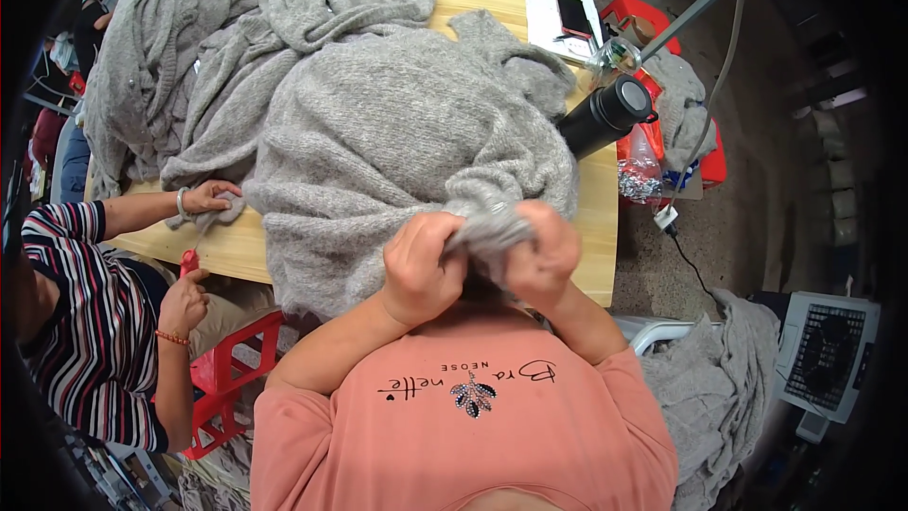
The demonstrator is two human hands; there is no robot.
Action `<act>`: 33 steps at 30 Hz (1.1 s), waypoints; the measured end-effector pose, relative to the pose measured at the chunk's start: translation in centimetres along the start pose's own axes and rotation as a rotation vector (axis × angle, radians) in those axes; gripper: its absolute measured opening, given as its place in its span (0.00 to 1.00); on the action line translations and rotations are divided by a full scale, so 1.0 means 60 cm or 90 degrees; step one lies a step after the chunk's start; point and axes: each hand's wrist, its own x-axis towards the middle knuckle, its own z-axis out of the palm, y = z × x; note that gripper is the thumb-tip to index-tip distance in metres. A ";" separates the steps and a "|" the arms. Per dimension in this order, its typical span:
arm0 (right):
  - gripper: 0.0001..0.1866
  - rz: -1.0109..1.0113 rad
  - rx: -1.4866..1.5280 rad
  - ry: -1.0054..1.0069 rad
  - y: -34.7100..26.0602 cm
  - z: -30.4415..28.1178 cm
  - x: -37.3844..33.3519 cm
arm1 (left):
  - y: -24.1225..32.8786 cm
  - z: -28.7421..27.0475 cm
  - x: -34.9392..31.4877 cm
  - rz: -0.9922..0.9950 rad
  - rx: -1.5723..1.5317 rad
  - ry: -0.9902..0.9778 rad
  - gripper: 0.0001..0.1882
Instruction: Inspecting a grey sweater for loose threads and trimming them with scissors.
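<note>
A grey knitted sweater (378,123) lies bunched across the wooden table (596,227) in front of me. Close to my chest, a gathered part of it is lifted off the table edge between my hands. My left hand (423,265) is closed on this knit. On the other side of the gathered fold, my right hand (544,251) also grips it, and its fingers are smeared by motion. Whether a small tool or thread is in my fingers cannot be seen.
More grey knitwear (189,66) is heaped at the far left. At left a co-worker's hand (213,197) touches grey knit; the other (182,308) holds a red-handled tool. A black bottle (605,118), phone (574,16) and clear jar (617,57) stand or lie at right. Red stools (227,369) flank the table.
</note>
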 end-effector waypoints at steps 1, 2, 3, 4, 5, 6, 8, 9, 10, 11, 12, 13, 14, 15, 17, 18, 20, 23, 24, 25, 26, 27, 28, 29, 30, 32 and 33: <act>0.08 -0.002 -0.002 0.001 0.004 -0.009 0.000 | -0.001 0.000 -0.003 0.002 -0.002 0.001 0.16; 0.07 0.114 0.007 0.002 0.011 -0.021 -0.001 | -0.004 -0.006 -0.008 -0.083 -0.014 -0.032 0.15; 0.06 0.230 0.015 0.004 0.018 -0.031 -0.004 | -0.007 -0.012 -0.012 -0.168 -0.026 -0.066 0.14; 0.07 0.264 -0.001 0.008 0.042 -0.034 -0.015 | -0.013 -0.016 -0.012 -0.197 -0.032 -0.047 0.09; 0.07 0.263 -0.003 0.010 0.052 -0.036 -0.017 | -0.012 -0.021 -0.005 -0.195 -0.034 -0.048 0.09; 0.08 0.280 -0.072 -0.090 0.059 -0.039 -0.019 | -0.006 -0.028 0.005 -0.391 -0.220 -0.050 0.06; 0.16 0.278 -0.204 -0.238 0.054 -0.039 -0.021 | -0.010 -0.034 0.008 -0.576 -0.427 -0.068 0.02; 0.16 0.276 -0.199 -0.239 0.044 -0.043 -0.015 | -0.007 -0.038 0.009 -0.577 -0.423 -0.065 0.02; 0.19 0.168 -0.157 -0.267 0.028 -0.050 -0.002 | -0.003 -0.043 0.016 -0.555 -0.361 -0.135 0.02; 0.22 0.061 -0.117 -0.292 0.011 -0.058 0.011 | 0.005 -0.047 0.025 -0.531 -0.300 -0.206 0.03; 0.23 0.082 -0.011 -0.291 -0.009 -0.054 0.022 | 0.021 -0.049 0.039 -0.526 -0.268 -0.216 0.02; 0.23 0.083 -0.014 -0.288 -0.014 -0.047 0.025 | 0.023 -0.047 0.039 -0.524 -0.270 -0.221 0.02; 0.22 0.076 0.009 -0.320 -0.017 -0.039 0.027 | 0.023 -0.045 0.036 -0.421 -0.218 -0.226 0.03; 0.20 0.069 0.033 -0.352 -0.019 -0.033 0.028 | 0.022 -0.042 0.034 -0.319 -0.166 -0.229 0.05; 0.13 0.085 0.038 -0.371 0.004 -0.029 0.006 | 0.018 -0.034 0.036 -0.299 -0.164 -0.217 0.07; 0.10 0.109 0.053 -0.339 0.012 -0.032 -0.001 | 0.016 -0.032 0.038 -0.318 -0.164 -0.222 0.06; 0.03 0.131 0.093 -0.250 0.015 -0.035 -0.007 | 0.017 -0.030 0.040 -0.294 -0.083 -0.284 0.07; 0.02 0.272 0.281 -0.175 -0.015 -0.053 -0.001 | -0.009 -0.012 -0.008 -0.157 0.161 -0.387 0.11; 0.02 0.301 0.284 -0.176 -0.022 -0.062 0.004 | -0.017 -0.006 -0.016 -0.162 0.189 -0.348 0.12; 0.03 0.331 0.290 -0.179 -0.030 -0.076 0.010 | -0.029 -0.009 -0.027 -0.160 0.206 -0.311 0.13; 0.04 0.279 0.269 -0.166 -0.028 -0.084 0.009 | -0.060 -0.029 -0.052 -0.116 0.205 -0.221 0.14; 0.05 0.292 0.352 -0.145 -0.026 -0.095 0.005 | -0.060 -0.063 -0.042 -0.036 0.308 -0.151 0.17; 0.05 0.343 0.373 -0.154 -0.032 -0.107 0.000 | -0.085 -0.111 -0.046 -0.011 0.345 -0.043 0.22; 0.05 0.327 0.412 -0.147 -0.040 -0.132 -0.007 | -0.282 -0.217 -0.134 0.020 0.479 0.135 0.22; 0.08 0.321 0.566 -0.173 -0.029 -0.105 0.007 | -0.210 -0.050 -0.056 0.006 0.495 0.151 0.22; 0.10 0.203 0.578 -0.240 -0.066 -0.135 -0.001 | -0.061 0.049 0.056 0.071 0.223 -0.207 0.17; 0.11 0.081 0.624 -0.182 -0.079 -0.162 0.002 | -0.068 -0.014 0.067 0.198 0.282 -0.127 0.21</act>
